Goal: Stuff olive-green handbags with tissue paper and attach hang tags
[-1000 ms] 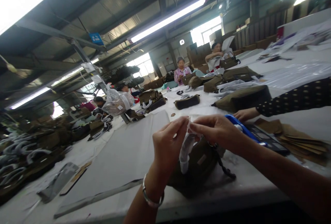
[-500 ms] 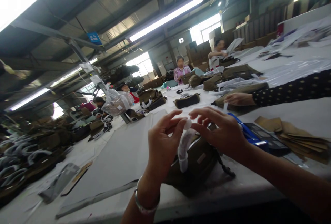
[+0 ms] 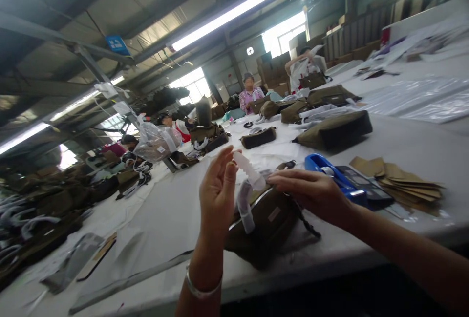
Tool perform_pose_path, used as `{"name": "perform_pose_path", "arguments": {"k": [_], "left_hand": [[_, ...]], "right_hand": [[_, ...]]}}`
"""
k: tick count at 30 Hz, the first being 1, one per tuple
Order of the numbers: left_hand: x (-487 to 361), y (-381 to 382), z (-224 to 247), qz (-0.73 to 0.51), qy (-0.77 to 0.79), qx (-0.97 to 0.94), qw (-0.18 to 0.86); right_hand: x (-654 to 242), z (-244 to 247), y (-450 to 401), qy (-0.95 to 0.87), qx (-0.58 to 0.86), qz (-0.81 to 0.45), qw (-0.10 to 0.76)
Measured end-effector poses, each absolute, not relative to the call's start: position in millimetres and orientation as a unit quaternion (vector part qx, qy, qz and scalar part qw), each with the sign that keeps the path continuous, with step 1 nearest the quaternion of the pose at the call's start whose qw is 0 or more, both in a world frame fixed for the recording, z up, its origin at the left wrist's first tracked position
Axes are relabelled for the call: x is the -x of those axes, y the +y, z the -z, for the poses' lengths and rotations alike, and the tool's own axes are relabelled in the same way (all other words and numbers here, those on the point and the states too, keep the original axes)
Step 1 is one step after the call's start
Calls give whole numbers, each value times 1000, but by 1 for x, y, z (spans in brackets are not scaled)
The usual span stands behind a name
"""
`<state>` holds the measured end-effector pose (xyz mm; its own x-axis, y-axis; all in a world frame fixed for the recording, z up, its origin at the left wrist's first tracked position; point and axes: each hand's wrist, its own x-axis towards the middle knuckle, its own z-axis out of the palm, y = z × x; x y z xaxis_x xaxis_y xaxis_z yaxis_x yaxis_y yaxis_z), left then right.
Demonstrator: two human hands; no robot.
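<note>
In front of me an olive-brown bag (image 3: 276,231) lies on the white-covered table, a pale label on its side. A handle wrapped in white material (image 3: 245,205) curves up from it. Above the handle, a translucent white strip (image 3: 248,166) with a jagged edge slants between my hands. My left hand (image 3: 217,195) pinches its upper end between thumb and fingers. At the strip's lower end, my right hand (image 3: 313,194) has its fingers stretched out over the bag, their tips close to the strip; its thumb is hidden.
Beyond my right hand are a blue tape dispenser (image 3: 332,176), a dark device (image 3: 364,187) and fanned brown paper pieces (image 3: 401,182). More olive bags (image 3: 335,130) lie farther back. At left, a flat board (image 3: 95,257) rests near piled bags (image 3: 62,195). Several people sit across the room.
The strip, bunched at my fingertips before, now shows at length between my hands. My right fingers have straightened and lowered. The dotted-sleeved arm at right has left view. The view has shifted slightly.
</note>
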<state>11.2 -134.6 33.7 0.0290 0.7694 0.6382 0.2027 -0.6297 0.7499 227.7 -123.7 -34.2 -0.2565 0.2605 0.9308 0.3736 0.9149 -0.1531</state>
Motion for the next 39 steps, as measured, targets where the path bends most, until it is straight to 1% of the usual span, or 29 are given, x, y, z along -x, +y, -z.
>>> {"name": "perform_pose_path", "arguments": {"k": [3,4,6,10,12,14,17,21,22,23,24,26,28,29,30,31,33,35,37,39], "left_hand": [[-11,-140,-20,-446,426,-773,145],[-11,-141,-16,-407,435,-795,117],[-12,-140,-10,-381,435,-814,59],[-18,-131,0,-424,390,-811,-98],[-23,-127,5,-435,364,-808,-160],[-29,-125,11,-449,355,-794,-202],[-34,-130,25,-504,353,-747,-252],[-28,-147,56,-567,257,-722,-301],[-27,-153,65,-569,231,-734,-288],[-28,-159,74,-569,216,-753,-250],[-30,-165,82,-564,215,-776,-183],[-41,-176,98,-530,265,-805,23],[-55,-186,111,-458,354,-776,252],[-62,-190,116,-413,389,-746,350],[-67,-194,121,-374,408,-715,427],[-70,-197,126,-343,413,-692,483],[-70,-202,133,-319,411,-670,529],[-63,-204,138,-319,428,-671,515],[-57,-204,140,-321,454,-671,490],[-55,-204,140,-344,477,-666,459]], "right_hand": [[-253,55,-123,-722,342,-1,602],[-262,64,-121,-706,392,-12,590],[-281,88,-118,-705,465,-36,534],[-301,148,-114,-779,516,-59,351],[-302,173,-116,-794,522,-57,305],[-300,189,-120,-799,523,-55,292],[-300,200,-121,-807,515,-60,283],[-307,208,-121,-816,494,-77,289],[-307,208,-123,-818,487,-79,296],[-306,206,-128,-819,473,-84,312],[-302,201,-134,-819,453,-95,340],[-291,183,-154,-806,392,-142,421],[-278,156,-178,-769,342,-227,490],[-273,142,-189,-738,335,-274,518],[-271,130,-198,-705,328,-324,539],[-270,120,-204,-659,336,-364,565],[-276,112,-209,-555,376,-413,617],[-287,117,-205,-458,439,-416,651],[-295,126,-199,-399,494,-409,656],[-296,132,-197,-388,516,-419,638]]}}
